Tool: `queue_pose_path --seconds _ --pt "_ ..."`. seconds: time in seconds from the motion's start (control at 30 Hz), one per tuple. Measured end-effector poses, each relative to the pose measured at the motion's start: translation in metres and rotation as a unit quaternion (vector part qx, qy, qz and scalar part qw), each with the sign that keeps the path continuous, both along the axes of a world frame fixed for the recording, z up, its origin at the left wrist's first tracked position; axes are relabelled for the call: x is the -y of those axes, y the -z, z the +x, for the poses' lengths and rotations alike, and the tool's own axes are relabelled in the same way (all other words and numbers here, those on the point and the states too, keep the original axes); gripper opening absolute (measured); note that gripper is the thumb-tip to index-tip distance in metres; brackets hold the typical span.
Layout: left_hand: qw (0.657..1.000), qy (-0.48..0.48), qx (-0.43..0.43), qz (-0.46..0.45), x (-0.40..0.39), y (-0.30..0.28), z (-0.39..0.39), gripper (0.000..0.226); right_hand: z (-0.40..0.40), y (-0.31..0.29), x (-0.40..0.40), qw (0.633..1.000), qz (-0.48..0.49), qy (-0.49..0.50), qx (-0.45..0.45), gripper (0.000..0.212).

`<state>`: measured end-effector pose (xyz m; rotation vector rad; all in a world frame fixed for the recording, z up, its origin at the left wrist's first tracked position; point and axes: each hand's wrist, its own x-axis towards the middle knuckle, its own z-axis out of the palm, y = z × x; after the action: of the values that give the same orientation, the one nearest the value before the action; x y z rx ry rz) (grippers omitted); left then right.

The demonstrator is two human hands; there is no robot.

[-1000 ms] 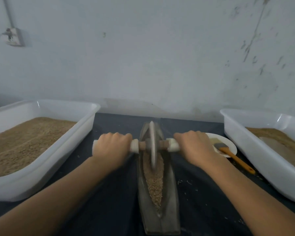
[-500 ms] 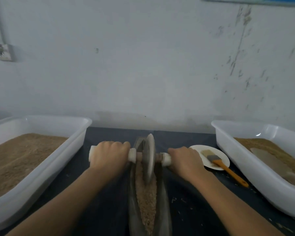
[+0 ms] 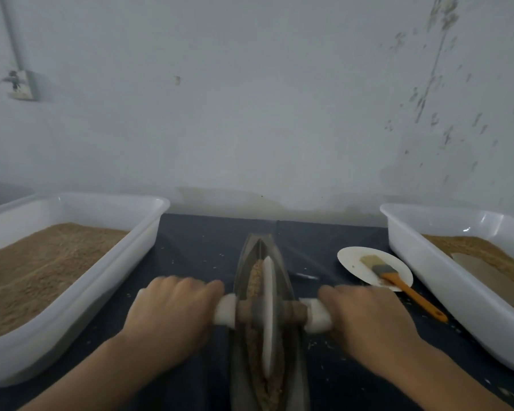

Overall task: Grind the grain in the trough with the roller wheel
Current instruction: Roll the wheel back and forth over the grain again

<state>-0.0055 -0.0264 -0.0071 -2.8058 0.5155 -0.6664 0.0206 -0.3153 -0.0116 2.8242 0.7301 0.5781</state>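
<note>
A dark boat-shaped trough (image 3: 282, 271) lies lengthwise on the dark table, brown grain (image 3: 256, 277) along its groove. The pale roller wheel (image 3: 268, 315) stands upright in the groove, near its middle. A wooden axle with white handle ends crosses the trough. My left hand (image 3: 172, 315) grips the left handle (image 3: 224, 312). My right hand (image 3: 368, 324) grips the right handle (image 3: 316, 317). Both hands are blurred by motion. The trough's near end runs out of the frame.
A white tub (image 3: 72, 315) full of brown grain stands at the left. Another white tub (image 3: 445, 280) with grain and a flat scoop stands at the right. Beside it a small white plate (image 3: 353, 259) carries an orange-handled brush (image 3: 410, 295). The wall is close behind.
Both hands have pulled the roller wheel back toward me, from the trough's far end to about its middle. The camera has tilted down again.
</note>
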Motion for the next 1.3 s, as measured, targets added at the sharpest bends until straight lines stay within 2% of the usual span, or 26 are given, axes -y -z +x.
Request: queue_pose_path --seconds 0.1,0.23,0.37,0.47,0.53,0.6,0.67,0.73,0.87,0.93,1.1,1.17,1.23,1.3 --pt "0.996 -0.078 -0.024 -0.042 0.003 0.002 0.044 0.025 0.048 -0.005 -0.014 0.998 -0.019 0.036 0.052 0.026" --pt "0.993 -0.107 -0.006 -0.043 0.005 0.0 0.079 0.021 0.084 -0.016 -0.028 0.996 -0.026 0.046 0.079 0.025" --pt "0.995 -0.09 -0.02 -0.026 0.005 -0.003 0.045 0.026 0.046 -0.007 -0.014 0.999 0.02 0.034 0.017 0.025" --pt "0.997 -0.055 -0.051 -0.03 0.003 -0.005 -0.006 0.032 -0.01 -0.006 0.003 0.997 0.044 -0.034 0.054 0.047" --pt "0.998 -0.044 -0.05 -0.013 0.002 -0.008 -0.025 0.035 -0.029 -0.012 0.007 0.997 0.034 -0.046 0.058 0.057" --pt "0.997 -0.044 -0.056 -0.003 0.003 -0.011 -0.026 0.033 -0.028 -0.014 0.003 1.0 0.004 -0.019 -0.002 0.051" --pt "0.996 -0.06 -0.063 -0.014 0.006 -0.008 -0.01 0.032 -0.01 -0.01 -0.003 0.998 -0.022 0.042 -0.051 0.033" --pt "0.994 -0.09 -0.049 -0.031 0.008 -0.005 0.02 0.032 0.019 -0.004 -0.011 0.998 0.003 0.057 -0.017 0.024" --pt "0.991 -0.118 -0.018 -0.056 0.008 -0.004 0.076 0.021 0.074 -0.009 -0.031 0.996 -0.006 0.068 0.065 0.02" --pt "0.991 -0.119 -0.019 -0.062 0.01 -0.005 0.082 0.02 0.079 -0.013 -0.034 0.995 -0.007 0.077 0.067 0.02" --pt "0.996 -0.06 -0.041 -0.047 0.008 -0.005 0.019 0.032 0.023 0.002 -0.008 0.999 0.02 0.032 0.009 0.026" --pt "1.0 -0.008 0.003 -0.014 0.007 -0.005 -0.017 0.052 -0.012 0.002 0.004 0.998 0.042 -0.022 0.031 0.042" --pt "1.0 0.01 0.004 -0.005 0.007 -0.013 -0.039 0.065 -0.033 -0.002 0.01 0.995 0.051 -0.058 0.058 0.055" --pt "0.999 -0.024 -0.018 0.013 0.006 -0.009 -0.037 0.055 -0.034 -0.001 0.009 0.998 0.024 -0.041 0.028 0.051"
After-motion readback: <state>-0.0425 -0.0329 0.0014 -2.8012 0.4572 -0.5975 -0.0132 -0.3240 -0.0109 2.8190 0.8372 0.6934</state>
